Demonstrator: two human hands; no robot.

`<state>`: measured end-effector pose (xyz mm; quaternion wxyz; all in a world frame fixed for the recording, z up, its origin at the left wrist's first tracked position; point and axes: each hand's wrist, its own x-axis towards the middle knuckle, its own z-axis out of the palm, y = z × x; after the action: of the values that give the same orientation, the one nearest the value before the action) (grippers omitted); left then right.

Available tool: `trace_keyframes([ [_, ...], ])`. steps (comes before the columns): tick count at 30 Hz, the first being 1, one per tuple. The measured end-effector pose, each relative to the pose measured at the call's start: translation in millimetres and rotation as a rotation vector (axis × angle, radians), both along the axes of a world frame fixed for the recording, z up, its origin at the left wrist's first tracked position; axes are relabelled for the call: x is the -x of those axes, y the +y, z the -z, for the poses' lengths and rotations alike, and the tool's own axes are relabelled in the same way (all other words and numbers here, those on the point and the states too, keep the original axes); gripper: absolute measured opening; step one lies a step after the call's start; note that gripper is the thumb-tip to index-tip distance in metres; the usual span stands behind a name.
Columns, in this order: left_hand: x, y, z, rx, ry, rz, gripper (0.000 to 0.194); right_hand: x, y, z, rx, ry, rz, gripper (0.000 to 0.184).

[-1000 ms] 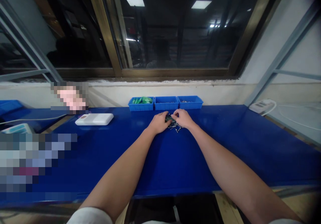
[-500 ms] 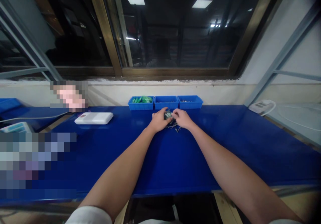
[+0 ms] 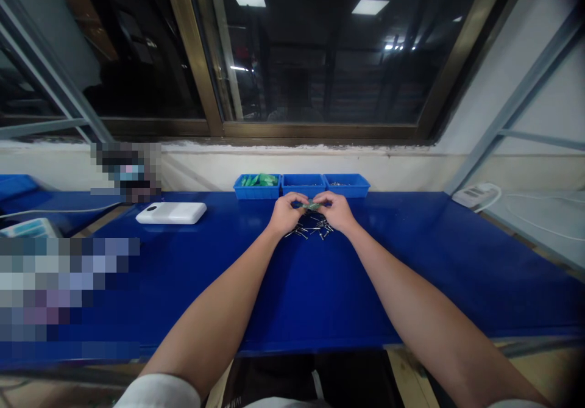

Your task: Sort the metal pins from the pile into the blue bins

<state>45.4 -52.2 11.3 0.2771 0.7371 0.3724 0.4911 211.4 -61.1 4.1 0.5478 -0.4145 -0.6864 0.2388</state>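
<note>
Between my two hands is a small greenish clear plastic bag point(image 3: 312, 205), pinched at its sides and held just above the table. My left hand point(image 3: 286, 214) has its thumb and fingers closed on the bag's left side. The fingers of my right hand point(image 3: 337, 211) grip its right side. Right below the bag, a loose pile of thin metal pins with thicker heads point(image 3: 324, 229), like screws or rivets, lies on the blue tabletop point(image 3: 311, 298). Several more pins point(image 3: 298, 232) lie beside my left hand. What is inside the bag is too small to tell.
Behind my hands stand three blue bins: the left bin point(image 3: 257, 192) holds green packets, the middle bin point(image 3: 303, 191) and right bin point(image 3: 348, 191) small metal parts. A white oblong device point(image 3: 172, 213) lies to the left. A white power strip point(image 3: 475, 194) sits far right.
My hands have drawn slightly apart, and the bag between them looks flatter and more stretched. More metal pins show on the table, some of them near my left hand.
</note>
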Motion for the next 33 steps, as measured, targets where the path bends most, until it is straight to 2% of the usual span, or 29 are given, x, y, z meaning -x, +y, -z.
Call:
trace_keyframes([
  [2, 0, 0, 0.3, 0.020, -0.039, 0.041, 0.007, 0, 0, -0.5, -0.012, 0.014, -0.005, 0.012],
  [6, 0, 2, 2.9, 0.094, -0.114, 0.068, 0.025, 0, 0, 0.5, 0.101, 0.055, -0.020, 0.017],
  [11, -2, 2, 5.2, 0.184, -0.206, 0.057, 0.042, 3, 0, 2.4, 0.190, 0.095, -0.019, 0.038],
  [13, -4, 2, 5.7, 0.204, -0.257, 0.035, 0.043, 5, -1, 2.1, 0.164, 0.108, -0.010, 0.039],
  [17, -6, 2, 4.4, 0.241, -0.287, 0.016, 0.037, 7, -1, 1.3, 0.078, 0.117, 0.003, 0.025],
  [20, -5, 2, 2.1, 0.224, -0.288, 0.032, 0.036, 7, 1, 2.5, 0.078, 0.120, 0.023, 0.021],
  [25, -2, 6, 6.0, 0.136, -0.169, -0.019, 0.022, 4, 2, 4.2, 0.106, 0.147, 0.025, 0.023],
  [29, -1, 12, 10.6, 0.121, -0.118, -0.097, 0.027, 3, 0, 2.1, 0.127, 0.188, 0.002, 0.024],
  [33, 11, 23, 5.0, 0.136, -0.236, -0.216, 0.036, -1, 2, 2.7, 0.136, 0.219, 0.013, 0.028],
])
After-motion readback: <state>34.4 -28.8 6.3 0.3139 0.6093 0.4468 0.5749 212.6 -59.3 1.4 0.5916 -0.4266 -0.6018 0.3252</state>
